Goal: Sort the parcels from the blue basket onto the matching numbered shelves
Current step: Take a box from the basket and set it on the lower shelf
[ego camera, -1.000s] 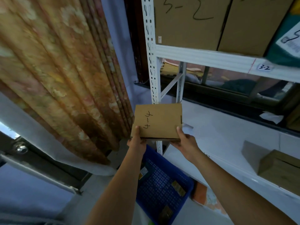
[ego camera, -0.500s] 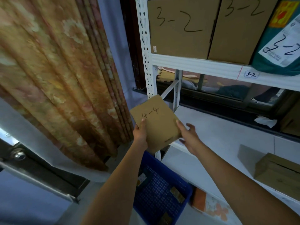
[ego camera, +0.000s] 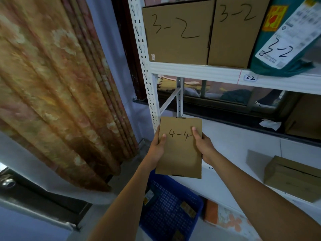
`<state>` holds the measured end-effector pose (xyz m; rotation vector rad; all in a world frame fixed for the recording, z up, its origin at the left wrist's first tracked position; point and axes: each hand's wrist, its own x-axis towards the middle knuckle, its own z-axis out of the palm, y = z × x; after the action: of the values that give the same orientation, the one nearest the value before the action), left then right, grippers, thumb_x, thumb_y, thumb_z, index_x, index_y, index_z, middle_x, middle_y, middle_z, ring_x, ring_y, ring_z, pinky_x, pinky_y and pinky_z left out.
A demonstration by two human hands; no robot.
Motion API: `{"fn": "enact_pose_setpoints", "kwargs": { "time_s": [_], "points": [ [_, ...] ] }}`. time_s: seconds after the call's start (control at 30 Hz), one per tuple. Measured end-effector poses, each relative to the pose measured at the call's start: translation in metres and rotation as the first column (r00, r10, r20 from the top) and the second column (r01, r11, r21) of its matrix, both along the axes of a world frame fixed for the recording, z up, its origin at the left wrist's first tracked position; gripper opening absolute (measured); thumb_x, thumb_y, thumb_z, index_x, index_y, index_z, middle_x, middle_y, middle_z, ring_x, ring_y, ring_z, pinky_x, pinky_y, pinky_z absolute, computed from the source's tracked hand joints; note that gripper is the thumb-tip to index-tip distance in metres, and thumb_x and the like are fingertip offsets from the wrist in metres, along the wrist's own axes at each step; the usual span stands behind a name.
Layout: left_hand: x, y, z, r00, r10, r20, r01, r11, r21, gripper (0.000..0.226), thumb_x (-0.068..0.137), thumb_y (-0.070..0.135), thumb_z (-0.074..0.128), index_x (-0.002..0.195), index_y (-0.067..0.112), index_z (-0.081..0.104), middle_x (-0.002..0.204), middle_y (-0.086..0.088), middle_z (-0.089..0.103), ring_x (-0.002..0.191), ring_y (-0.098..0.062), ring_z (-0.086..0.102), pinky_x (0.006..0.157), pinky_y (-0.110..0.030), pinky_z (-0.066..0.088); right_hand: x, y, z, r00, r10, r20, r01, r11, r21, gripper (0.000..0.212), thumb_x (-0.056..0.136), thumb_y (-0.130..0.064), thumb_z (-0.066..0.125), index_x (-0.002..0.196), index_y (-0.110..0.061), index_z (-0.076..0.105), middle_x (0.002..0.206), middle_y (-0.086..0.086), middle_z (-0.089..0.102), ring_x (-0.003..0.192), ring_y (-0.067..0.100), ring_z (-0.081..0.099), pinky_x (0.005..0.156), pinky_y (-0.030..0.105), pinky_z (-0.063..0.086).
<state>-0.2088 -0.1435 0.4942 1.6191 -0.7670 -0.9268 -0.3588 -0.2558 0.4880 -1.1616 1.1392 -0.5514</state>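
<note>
A flat brown cardboard parcel (ego camera: 179, 153) marked "4-4" is held upright in front of the white shelf post (ego camera: 145, 80). My left hand (ego camera: 159, 146) grips its left edge and my right hand (ego camera: 203, 146) grips its right edge, thumbs on the front face. Below it on the floor stands the blue basket (ego camera: 173, 211), with a few small parcels lying in it. Above, the shelf beam (ego camera: 199, 72) carries a "3-2" label (ego camera: 250, 77) and two brown boxes (ego camera: 178, 32) marked "3-2".
A teal bag (ego camera: 284, 40) marked "3-2" leans at the upper right. On the lower white shelf (ego camera: 243, 153) lies a brown box (ego camera: 291, 176). A patterned curtain (ego camera: 60, 84) hangs at the left. A flowered parcel (ego camera: 225, 216) sits under the shelf.
The parcel has turned from lying sideways to upright with "4-4" facing me. My right hand, which had let go, grips its right edge again. The view has tilted up.
</note>
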Motion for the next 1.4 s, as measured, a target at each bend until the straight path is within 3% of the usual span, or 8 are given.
{"fn": "enact_pose_setpoints", "kwargs": {
  "time_s": [0.13,0.33,0.47,0.67,0.87,0.97,1.17,1.4],
  "points": [
    [0.001,0.006,0.009,0.996,0.008,0.093,0.003,0.993,-0.121,0.047,0.105,0.041,0.040,0.151,0.040,0.028,0.146,0.001,0.046,0.126,-0.018,0.052,0.103,-0.034,0.044,-0.002,0.017,-0.003,0.996,0.025,-0.082,-0.024,1.000,0.013,0.072,0.093,-0.071,0.037,0.148,-0.025,0.038,0.141,0.007,0.052,0.121,0.030,0.053,0.101,0.048,0.043],
    [0.016,0.006,0.008,0.988,-0.074,0.134,0.087,0.992,-0.093,0.036,0.105,0.044,0.038,0.141,0.043,0.034,0.132,0.007,0.053,0.120,-0.015,0.052,0.111,-0.050,0.040,0.002,0.056,-0.005,0.985,-0.136,-0.106,0.139,0.990,0.020,0.078,0.090,-0.073,0.042,0.142,-0.016,0.046,0.136,0.009,0.056,0.113,0.027,0.054,0.105,0.046,0.043],
    [0.024,0.013,0.004,0.965,-0.200,0.167,0.211,0.976,-0.050,0.054,0.098,0.062,0.036,0.149,0.049,0.027,0.145,0.012,0.047,0.131,-0.015,0.048,0.112,-0.048,0.039,-0.002,0.072,-0.003,0.964,-0.244,-0.102,0.245,0.969,-0.002,0.076,0.088,-0.074,0.045,0.142,-0.020,0.044,0.134,0.007,0.055,0.118,0.029,0.053,0.105,0.050,0.043],
    [0.026,0.026,0.022,0.950,-0.265,0.165,0.283,0.954,-0.097,0.054,0.104,0.050,0.033,0.155,0.040,0.020,0.138,0.015,0.035,0.126,-0.006,0.033,0.111,-0.037,0.027,-0.003,0.092,0.008,0.945,-0.317,-0.081,0.315,0.948,-0.042,0.078,0.087,-0.073,0.046,0.144,-0.020,0.043,0.136,0.007,0.056,0.120,0.028,0.053,0.107,0.049,0.042],
    [0.015,0.026,0.035,0.952,-0.263,0.156,0.275,0.959,-0.064,0.069,0.092,0.073,0.031,0.152,0.038,0.028,0.145,0.002,0.045,0.135,-0.023,0.043,0.104,-0.034,0.039,-0.015,0.107,0.031,0.934,-0.354,-0.055,0.348,0.932,-0.100,0.072,0.091,-0.068,0.046,0.145,-0.019,0.041,0.138,0.006,0.053,0.111,0.023,0.051,0.104,0.044,0.039],
    [-0.007,0.024,0.047,0.926,-0.330,0.184,0.353,0.930,-0.107,0.057,0.105,0.051,0.027,0.158,0.036,0.013,0.159,0.002,0.030,0.146,-0.025,0.029,0.116,-0.041,0.025,-0.036,0.111,0.041,0.917,-0.398,-0.029,0.393,0.913,-0.109,0.071,0.092,-0.065,0.049,0.144,-0.018,0.043,0.137,0.007,0.056,0.112,0.024,0.054,0.103,0.043,0.043],
    [-0.081,-0.002,0.030,0.852,-0.483,0.203,0.517,0.840,-0.168,0.054,0.106,0.047,0.030,0.157,0.037,0.016,0.157,0.006,0.035,0.128,-0.005,0.036,0.105,-0.027,0.028,-0.119,0.126,0.035,0.836,-0.549,-0.014,0.543,0.830,-0.128,0.063,0.090,-0.061,0.058,0.138,-0.021,0.049,0.134,0.005,0.060,0.117,0.026,0.060,0.105,0.046,0.048],
    [-0.192,-0.013,0.000,0.670,-0.692,0.270,0.733,0.673,-0.096,0.052,0.104,0.050,0.034,0.154,0.043,0.022,0.146,0.006,0.048,0.130,-0.016,0.048,0.109,-0.041,0.041,-0.234,0.175,0.022,0.752,-0.659,0.002,0.655,0.746,-0.120,0.061,0.097,-0.042,0.059,0.146,-0.030,0.025,0.133,0.004,0.053,0.119,0.027,0.057,0.103,0.048,0.048]
  ]
}}
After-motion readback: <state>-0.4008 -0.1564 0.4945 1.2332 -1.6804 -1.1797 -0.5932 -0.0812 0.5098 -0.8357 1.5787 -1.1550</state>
